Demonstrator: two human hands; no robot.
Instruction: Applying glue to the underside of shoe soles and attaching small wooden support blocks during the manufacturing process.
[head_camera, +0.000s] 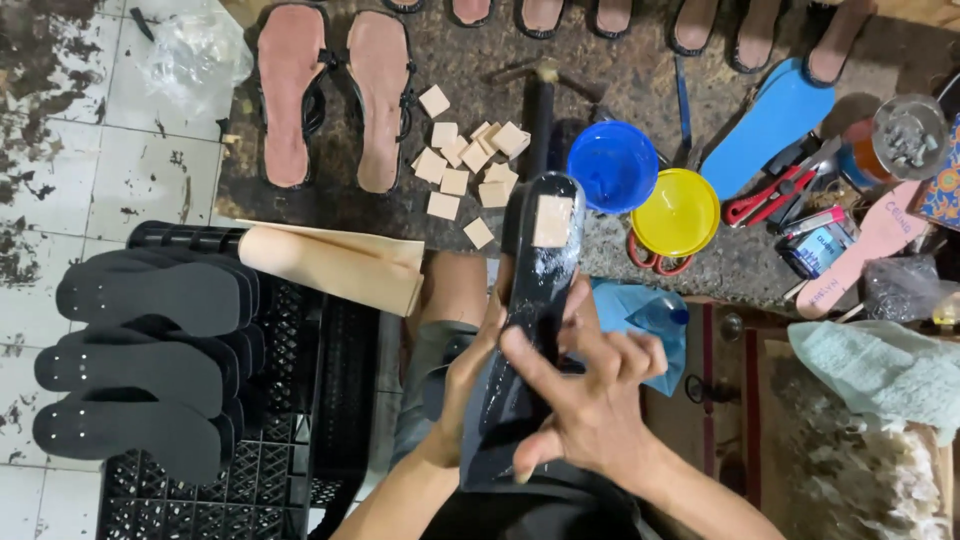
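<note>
A black shoe sole (535, 290) points away from me, its surface shiny with glue. A small tan square patch (552, 220) sits stuck near its far end. My left hand (470, 385) grips the sole's left edge from below. My right hand (590, 395) lies across its near half, fingers spread over the surface and thumb pressed on the black face. More loose tan squares (465, 165) are scattered on the dark work slab just beyond the sole.
A pair of pink-lined sandals (335, 95) lies at the far left of the slab. Blue bowl (612, 165), yellow bowl (677, 212), red-handled scissors (765, 195) and a blue insole (770, 125) sit to the right. Stacked black soles (140, 360) rest on a black crate (300, 440); a rolled tan sheet (335, 265) lies across it.
</note>
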